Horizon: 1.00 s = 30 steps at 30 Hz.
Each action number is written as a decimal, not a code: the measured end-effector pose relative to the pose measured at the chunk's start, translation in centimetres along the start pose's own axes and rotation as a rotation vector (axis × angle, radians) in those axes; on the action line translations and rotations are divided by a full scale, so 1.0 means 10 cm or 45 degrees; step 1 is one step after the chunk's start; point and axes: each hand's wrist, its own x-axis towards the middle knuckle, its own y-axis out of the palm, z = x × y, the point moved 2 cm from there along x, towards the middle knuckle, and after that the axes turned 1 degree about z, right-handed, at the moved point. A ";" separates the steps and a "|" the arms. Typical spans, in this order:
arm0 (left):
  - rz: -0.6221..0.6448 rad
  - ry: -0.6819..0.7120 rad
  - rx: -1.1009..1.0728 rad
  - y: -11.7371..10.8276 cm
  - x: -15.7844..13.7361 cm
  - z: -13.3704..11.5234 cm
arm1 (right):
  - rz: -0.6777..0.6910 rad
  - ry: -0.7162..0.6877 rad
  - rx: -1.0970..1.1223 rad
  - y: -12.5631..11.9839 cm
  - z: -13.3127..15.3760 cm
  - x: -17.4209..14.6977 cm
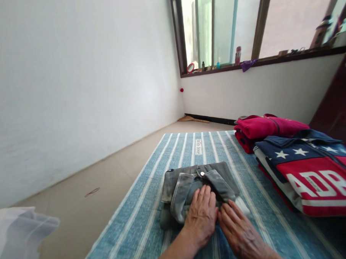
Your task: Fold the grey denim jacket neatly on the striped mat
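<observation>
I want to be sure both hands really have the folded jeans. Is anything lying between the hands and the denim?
Nothing visible does. The left hand and the right hand both lie flat, palms down, directly on the folded jeans on the striped mat. The folded stack sits apart, to the right.

**Item count, one frame**

Two hands: left hand (202,214), right hand (240,231), both flat on one folded grey denim garment (192,186). One blue striped mat (131,230) under it. Folded garments total three: the denim, one red garment (264,127) far right, one navy-red-white starred garment (309,169) near right. One white cloth (17,235) near left. One window (228,24), one sill holding several small bottles, exact number unclear. One purple rag (247,64). One broom (194,119) on the floor, far.
</observation>
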 end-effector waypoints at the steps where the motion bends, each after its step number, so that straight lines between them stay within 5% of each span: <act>1: -0.024 0.007 0.027 0.07 -0.07 -0.01 | -0.016 0.013 0.036 -0.02 0.01 0.01; 7: -0.049 -0.014 -0.020 0.20 -0.20 -0.03 | 0.105 0.231 0.343 -0.04 -0.16 0.50; 14: -0.156 -0.170 -0.572 0.01 -0.10 0.01 | 0.430 0.737 0.041 0.62 -0.47 1.13; 20: -0.383 -0.233 -0.816 -0.10 -0.18 0.07 | 0.193 0.840 0.094 0.89 -0.37 0.91; 26: -0.578 -0.279 -0.565 -0.25 -0.15 0.18 | 0.107 0.769 0.071 0.95 -0.34 0.80; 30: -0.418 -0.235 -0.024 -0.37 0.18 0.32 | 0.106 0.785 0.042 0.97 -0.32 0.81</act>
